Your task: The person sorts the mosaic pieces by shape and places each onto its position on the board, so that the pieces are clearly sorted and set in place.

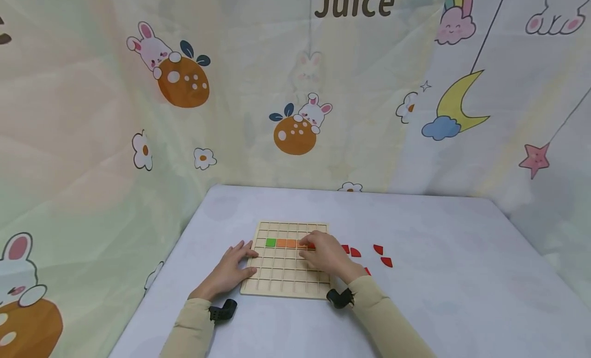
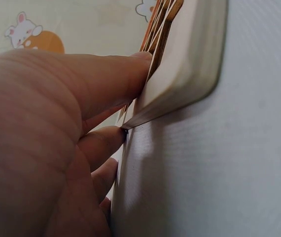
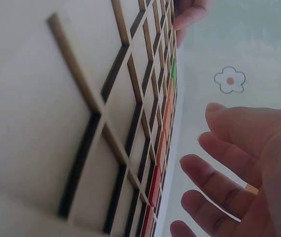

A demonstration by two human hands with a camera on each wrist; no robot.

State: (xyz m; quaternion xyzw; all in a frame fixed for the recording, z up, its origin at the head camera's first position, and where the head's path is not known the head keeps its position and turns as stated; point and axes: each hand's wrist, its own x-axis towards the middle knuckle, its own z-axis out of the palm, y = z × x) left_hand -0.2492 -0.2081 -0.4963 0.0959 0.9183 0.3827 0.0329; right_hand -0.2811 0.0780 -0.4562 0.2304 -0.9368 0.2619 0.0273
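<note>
A pale wooden grid board (image 1: 286,285) lies on the table, with a row of coloured square tiles set in its cells. The row starts with a green tile (image 1: 270,242) at the left, followed by orange tiles (image 1: 286,243). Farther right come red tiles (image 3: 154,185), partly hidden under my right hand in the head view. My left hand (image 1: 228,268) rests at the board's left edge, its thumb (image 2: 113,79) on the rim. Above the row hovers my right hand (image 1: 330,255), fingers loosely spread; no piece shows between them in the right wrist view.
Several red pieces with a curved side, such as one red piece (image 1: 355,252) and another red piece (image 1: 386,262), lie right of the board. A white cloth covers the table (image 1: 443,296). Behind it hangs a printed curtain (image 1: 240,142).
</note>
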